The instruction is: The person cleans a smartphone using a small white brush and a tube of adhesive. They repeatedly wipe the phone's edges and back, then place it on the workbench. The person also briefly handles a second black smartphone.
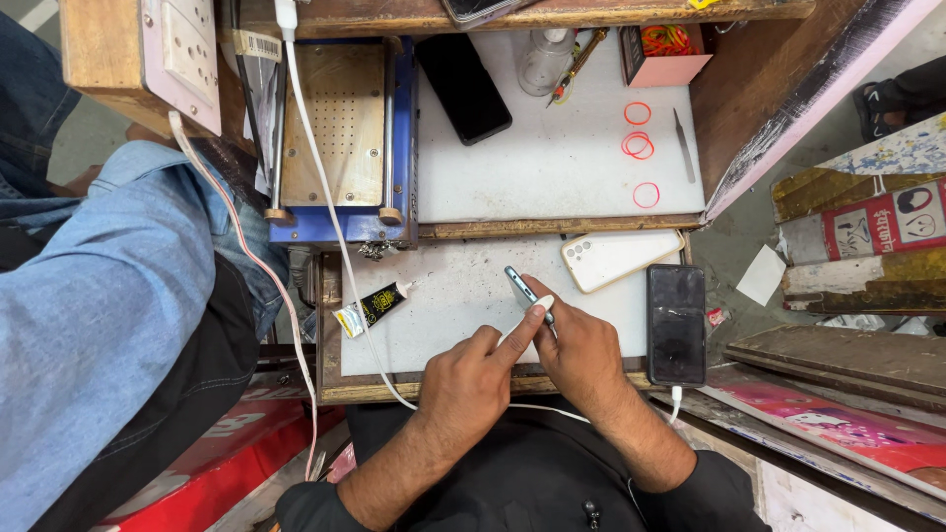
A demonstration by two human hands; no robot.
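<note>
Two hands meet over the near white mat (463, 325), and both are on one phone (524, 293) that stands on its edge near the mat's middle. The right hand (581, 350) is closed on the phone from behind, thumb along its side. The left hand (473, 379) has its fingers curled and its forefinger stretched out, the tip pressing on the phone's upper edge. To work this edge well, I judge that the right hand should keep the phone steady and upright while the forefinger runs along the seam with even, light pressure.

Just left lies a glue tube (374, 306), crossed by a white cable (325, 197). To the right rest a pale phone case (621, 258) and a black phone (675, 323) on a charging lead. Farther off sit a blue heating plate (340, 128), another dark phone (463, 87), red rubber bands (639, 146), tweezers (682, 143) and a clear bottle (545, 59).
</note>
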